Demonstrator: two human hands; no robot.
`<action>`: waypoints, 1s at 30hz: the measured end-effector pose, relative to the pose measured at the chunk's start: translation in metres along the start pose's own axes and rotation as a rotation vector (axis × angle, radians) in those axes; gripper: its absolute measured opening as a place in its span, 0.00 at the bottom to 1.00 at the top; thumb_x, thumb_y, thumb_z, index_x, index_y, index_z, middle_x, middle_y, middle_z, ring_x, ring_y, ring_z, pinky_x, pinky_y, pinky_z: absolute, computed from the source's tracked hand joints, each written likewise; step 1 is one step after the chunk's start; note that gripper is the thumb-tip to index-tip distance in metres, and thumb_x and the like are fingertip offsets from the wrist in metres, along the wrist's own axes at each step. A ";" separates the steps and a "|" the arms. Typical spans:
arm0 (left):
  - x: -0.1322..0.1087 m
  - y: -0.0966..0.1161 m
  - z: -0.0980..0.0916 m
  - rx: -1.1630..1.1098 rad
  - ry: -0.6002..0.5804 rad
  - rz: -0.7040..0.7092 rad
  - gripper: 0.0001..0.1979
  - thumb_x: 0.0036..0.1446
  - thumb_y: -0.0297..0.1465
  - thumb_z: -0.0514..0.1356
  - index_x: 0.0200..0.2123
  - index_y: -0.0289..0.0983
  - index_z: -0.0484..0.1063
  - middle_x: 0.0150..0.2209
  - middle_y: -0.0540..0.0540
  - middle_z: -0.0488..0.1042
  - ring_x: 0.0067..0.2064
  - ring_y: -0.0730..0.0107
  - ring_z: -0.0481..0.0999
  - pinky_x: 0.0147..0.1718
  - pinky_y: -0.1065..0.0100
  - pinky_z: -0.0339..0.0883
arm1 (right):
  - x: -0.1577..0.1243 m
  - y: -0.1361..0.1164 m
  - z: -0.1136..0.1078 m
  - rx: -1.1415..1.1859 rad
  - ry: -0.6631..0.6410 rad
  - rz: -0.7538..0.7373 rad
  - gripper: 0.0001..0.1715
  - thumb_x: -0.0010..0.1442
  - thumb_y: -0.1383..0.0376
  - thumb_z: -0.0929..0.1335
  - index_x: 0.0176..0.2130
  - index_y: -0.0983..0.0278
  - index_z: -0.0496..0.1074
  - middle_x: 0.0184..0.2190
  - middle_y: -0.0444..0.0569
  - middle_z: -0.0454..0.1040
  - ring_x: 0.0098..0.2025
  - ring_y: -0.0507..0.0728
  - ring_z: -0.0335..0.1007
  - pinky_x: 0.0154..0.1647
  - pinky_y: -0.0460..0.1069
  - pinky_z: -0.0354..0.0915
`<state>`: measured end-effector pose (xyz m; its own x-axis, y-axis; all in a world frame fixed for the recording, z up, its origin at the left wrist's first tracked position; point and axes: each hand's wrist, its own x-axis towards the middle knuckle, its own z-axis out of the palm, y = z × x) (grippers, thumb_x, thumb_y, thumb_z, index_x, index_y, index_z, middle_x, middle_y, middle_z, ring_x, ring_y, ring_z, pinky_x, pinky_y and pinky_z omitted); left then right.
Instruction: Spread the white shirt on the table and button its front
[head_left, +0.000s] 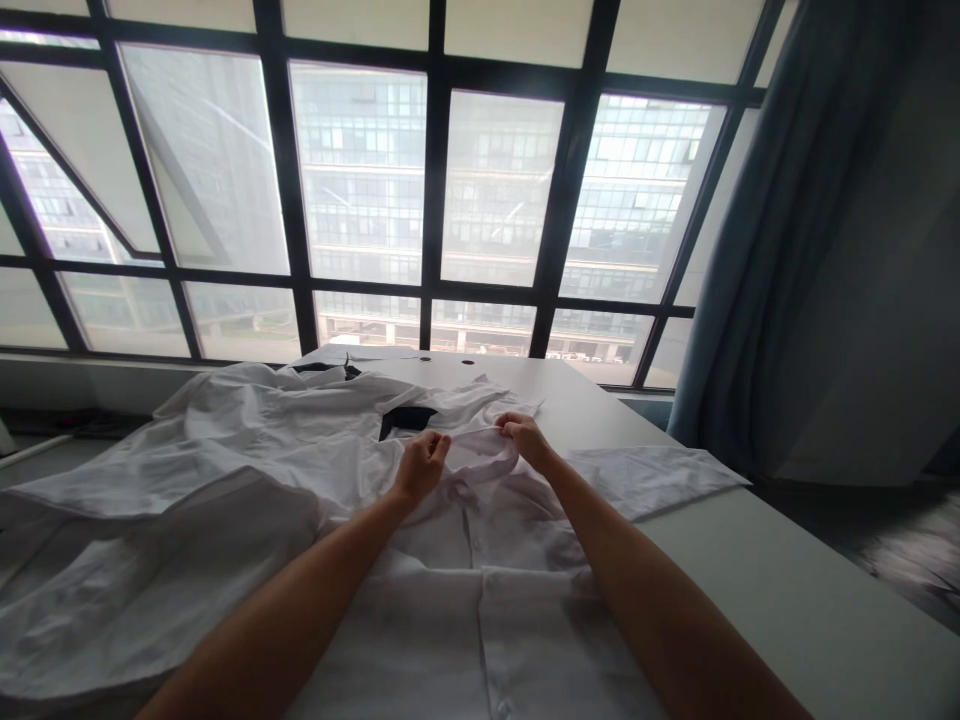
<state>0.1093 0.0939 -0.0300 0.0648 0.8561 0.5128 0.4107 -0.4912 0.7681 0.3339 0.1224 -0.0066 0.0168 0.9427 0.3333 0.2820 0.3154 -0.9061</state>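
Observation:
A white button-front shirt (450, 610) lies spread on the table, its front placket running toward me. My left hand (421, 465) pinches the left side of the shirt's collar (480, 467). On the other side, my right hand (525, 438) grips the collar's right end between thumb and fingers. The collar band is raised a little and curves between the two hands. One sleeve (652, 475) stretches out to the right across the table. My forearms cover parts of the shirt's body.
More white garments (225, 450) lie heaped on the left. A black item (405, 420) shows among the cloth behind my left hand. The white table (750, 560) runs to the right and back. Windows (360, 170) stand beyond, with a blue-grey curtain (780, 250) at right.

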 end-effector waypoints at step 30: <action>0.015 -0.010 -0.028 -0.973 -0.383 -0.380 0.27 0.42 0.31 0.73 0.48 0.35 0.75 0.28 0.52 0.71 0.27 0.77 0.69 0.28 0.75 0.64 | 0.001 -0.011 -0.018 0.003 0.054 0.132 0.18 0.47 0.71 0.62 0.40 0.70 0.69 0.27 0.51 0.72 0.27 0.57 0.71 0.28 0.47 0.66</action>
<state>0.0802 0.1074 -0.0194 0.4321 0.8880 0.1569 -0.4140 0.0408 0.9094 0.3478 0.1173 0.0086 0.1050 0.9688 0.2247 0.2715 0.1894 -0.9436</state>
